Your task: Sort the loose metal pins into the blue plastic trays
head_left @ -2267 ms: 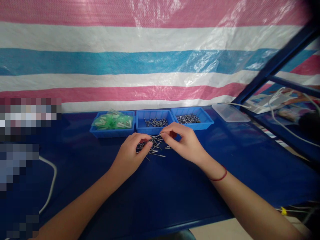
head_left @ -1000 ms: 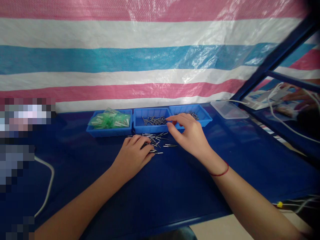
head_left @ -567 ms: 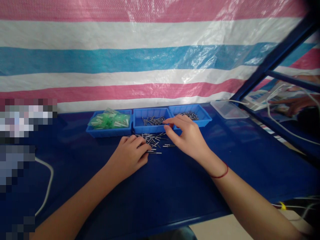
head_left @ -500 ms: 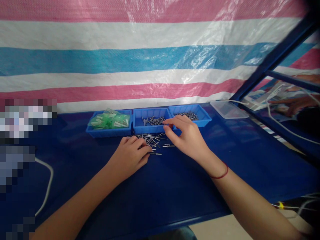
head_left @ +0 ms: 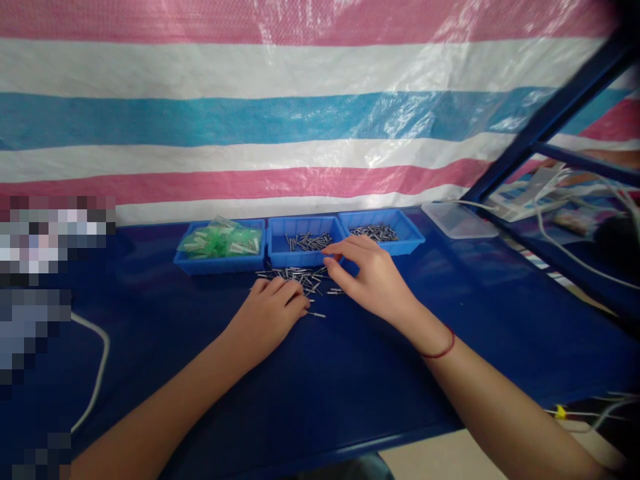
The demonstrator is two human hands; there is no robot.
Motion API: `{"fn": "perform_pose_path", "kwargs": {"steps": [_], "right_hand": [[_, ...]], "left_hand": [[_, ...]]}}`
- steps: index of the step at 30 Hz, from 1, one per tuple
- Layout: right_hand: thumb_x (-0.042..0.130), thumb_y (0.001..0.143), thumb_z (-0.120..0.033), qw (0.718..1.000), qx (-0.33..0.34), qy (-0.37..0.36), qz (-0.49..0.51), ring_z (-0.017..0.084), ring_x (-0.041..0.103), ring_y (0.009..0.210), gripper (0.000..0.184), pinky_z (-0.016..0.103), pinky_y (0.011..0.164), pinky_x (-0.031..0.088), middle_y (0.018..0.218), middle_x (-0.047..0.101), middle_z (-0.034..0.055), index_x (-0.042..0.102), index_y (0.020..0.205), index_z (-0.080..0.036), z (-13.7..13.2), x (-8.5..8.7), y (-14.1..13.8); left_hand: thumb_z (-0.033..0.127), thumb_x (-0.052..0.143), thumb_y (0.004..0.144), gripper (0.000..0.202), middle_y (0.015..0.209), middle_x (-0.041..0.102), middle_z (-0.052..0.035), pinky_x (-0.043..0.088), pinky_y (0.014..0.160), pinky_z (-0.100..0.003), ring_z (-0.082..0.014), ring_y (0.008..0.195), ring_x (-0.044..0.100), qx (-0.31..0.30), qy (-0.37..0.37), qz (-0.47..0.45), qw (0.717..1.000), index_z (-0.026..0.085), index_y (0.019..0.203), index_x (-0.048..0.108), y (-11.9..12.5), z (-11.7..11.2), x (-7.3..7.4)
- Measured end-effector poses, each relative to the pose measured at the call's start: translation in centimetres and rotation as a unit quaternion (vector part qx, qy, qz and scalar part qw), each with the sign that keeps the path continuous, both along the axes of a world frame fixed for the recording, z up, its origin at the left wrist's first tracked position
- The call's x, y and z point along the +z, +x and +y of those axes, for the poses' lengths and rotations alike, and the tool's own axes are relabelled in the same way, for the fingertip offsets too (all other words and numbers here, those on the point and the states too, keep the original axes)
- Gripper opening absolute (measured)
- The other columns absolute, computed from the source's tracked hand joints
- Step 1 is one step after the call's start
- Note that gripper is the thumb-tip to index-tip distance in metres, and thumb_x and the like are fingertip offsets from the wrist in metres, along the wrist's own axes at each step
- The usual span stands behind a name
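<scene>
My left hand (head_left: pixel 274 307) rests at the near edge of a loose pile of metal blind rivets (head_left: pixel 305 277) on the blue table. Its thumb and index finger are closed on one blind rivet (head_left: pixel 317 314), whose end sticks out to the right. My right hand (head_left: pixel 367 270) hovers beside the pile, in front of the bins, thumb and fingers apart with nothing visible between them. Behind it are the middle blue bin (head_left: pixel 280 230) and the right blue bin (head_left: pixel 407 230), both holding rivets. A couple of rivets (head_left: pixel 335 291) lie below the right hand's thumb.
A left blue bin (head_left: pixel 220 267) holds green-and-clear plastic packets (head_left: pixel 223 239). Right of the bins lies a clear plastic lid or tray (head_left: pixel 460 220). A striped sheet (head_left: pixel 300 120) hangs behind the table. White cable (head_left: pixel 103 360) lies at left; a blue metal frame (head_left: pixel 555 117) stands at right.
My left hand has shifted slightly right and down, its thumb and index finger closing on a rivet that has tilted. My right hand has dropped a little toward the pile.
</scene>
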State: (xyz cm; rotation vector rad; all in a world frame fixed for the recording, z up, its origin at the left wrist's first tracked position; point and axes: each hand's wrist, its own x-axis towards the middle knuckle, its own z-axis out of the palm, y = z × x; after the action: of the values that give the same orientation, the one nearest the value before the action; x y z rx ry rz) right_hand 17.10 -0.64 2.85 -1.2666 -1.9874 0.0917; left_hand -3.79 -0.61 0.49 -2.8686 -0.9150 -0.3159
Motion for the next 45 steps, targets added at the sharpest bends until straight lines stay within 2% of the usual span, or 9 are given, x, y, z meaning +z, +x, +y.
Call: {"fn": "perform_pose_path", "kwargs": {"steps": [14,18,20,23,27,30,33,38,45], "right_hand": [[0.054,0.088,-0.023,1.0,0.007,-0.006,-0.001,0.021,0.059,0.079,0.016,0.037,0.08,0.044,0.082,0.067,0.0059,0.068,0.092,-0.017,0.1,-0.3,0.0],[0.053,0.088,-0.023,1.0,0.01,-0.005,0.002,0.021,0.059,0.078,0.016,0.037,0.08,0.044,0.082,0.068,0.0059,0.068,0.091,-0.017,0.0,-0.1,0.0],[0.053,0.088,-0.022,1.0,0.011,-0.006,0.001,0.021,0.059,0.079,0.016,0.037,0.08,0.044,0.082,0.068,0.0061,0.068,0.091,-0.017,0.0,-0.1,-0.1],[0.054,0.088,-0.022,1.0,0.012,-0.008,-0.001,0.021,0.06,0.079,0.016,0.037,0.08,0.044,0.082,0.068,0.0062,0.068,0.091,-0.017,0.0,-0.1,-0.1],[0.054,0.088,-0.021,1.0,0.014,0.0,0.009,0.02,0.06,0.079,0.015,0.036,0.08,0.044,0.081,0.069,0.0063,0.069,0.086,-0.016,-0.1,-0.2,-0.2],[0.055,0.088,-0.021,0.998,0.046,-0.021,0.049,0.017,0.059,0.075,0.015,0.032,0.076,0.044,0.079,0.068,0.0051,0.069,0.083,-0.017,-0.3,0.0,-0.4],[0.058,0.087,-0.025,0.983,0.121,-0.105,0.089,0.013,0.055,0.065,0.015,0.025,0.062,0.042,0.074,0.065,0.0023,0.069,0.083,-0.017,-0.6,0.0,-0.9],[0.059,0.086,-0.024,0.965,0.157,-0.169,0.127,0.009,0.047,0.058,0.014,0.022,0.055,0.037,0.07,0.06,0.0,0.069,0.082,-0.016,-0.8,-0.4,-1.5],[0.061,0.085,-0.029,0.941,0.163,-0.226,0.192,0.008,0.045,0.057,0.016,0.022,0.052,0.035,0.07,0.058,-0.0001,0.069,0.082,-0.016,-0.9,-1.1,-1.9]], "left_hand": [[0.02,0.052,0.093,0.011,0.102,0.061,-0.0053,0.031,0.076,-0.035,-0.0207,0.091,0.051,0.013,0.0,0.014,1.0,0.019,0.091,0.063,-0.2,-0.1,0.1],[0.028,0.059,0.09,0.015,0.109,0.061,-0.0041,0.031,0.079,-0.035,-0.021,0.097,0.051,-0.004,-0.033,-0.014,0.999,0.025,0.103,0.064,-0.3,-0.1,0.4],[0.029,0.06,0.089,0.011,0.109,0.062,-0.002,0.031,0.08,-0.036,-0.0207,0.097,0.052,-0.014,-0.04,-0.026,0.999,0.027,0.098,0.066,-0.3,-0.1,0.2],[0.027,0.059,0.09,0.008,0.108,0.064,-0.0003,0.03,0.08,-0.037,-0.0207,0.096,0.053,-0.024,-0.017,-0.031,0.999,0.026,0.087,0.067,-0.1,-0.1,-0.3],[0.022,0.054,0.093,0.01,0.108,0.065,-0.0021,0.031,0.086,-0.039,-0.0217,0.103,0.054,-0.03,0.028,-0.064,0.997,0.022,0.089,0.064,0.1,-0.1,-0.4],[0.02,0.046,0.096,0.017,0.101,0.067,-0.0031,0.033,0.087,-0.037,-0.0185,0.096,0.058,-0.008,0.025,-0.117,0.993,0.019,0.091,0.062,-0.1,0.0,0.3],[0.019,0.043,0.097,0.018,0.094,0.067,-0.0024,0.037,0.085,-0.034,-0.0163,0.089,0.06,0.008,-0.005,-0.177,0.984,0.018,0.094,0.06,-0.4,0.1,1.2],[0.022,0.048,0.094,0.014,0.095,0.065,-0.0026,0.045,0.081,-0.026,-0.014,0.089,0.061,0.06,-0.131,-0.314,0.938,0.019,0.097,0.061,-0.3,0.0,1.6],[0.031,0.065,0.081,0.019,0.083,0.067,-0.0011,0.051,0.067,-0.024,-0.0138,0.073,0.064,0.148,-0.312,-0.499,0.795,0.017,0.095,0.061,0.4,0.0,1.2]]}}
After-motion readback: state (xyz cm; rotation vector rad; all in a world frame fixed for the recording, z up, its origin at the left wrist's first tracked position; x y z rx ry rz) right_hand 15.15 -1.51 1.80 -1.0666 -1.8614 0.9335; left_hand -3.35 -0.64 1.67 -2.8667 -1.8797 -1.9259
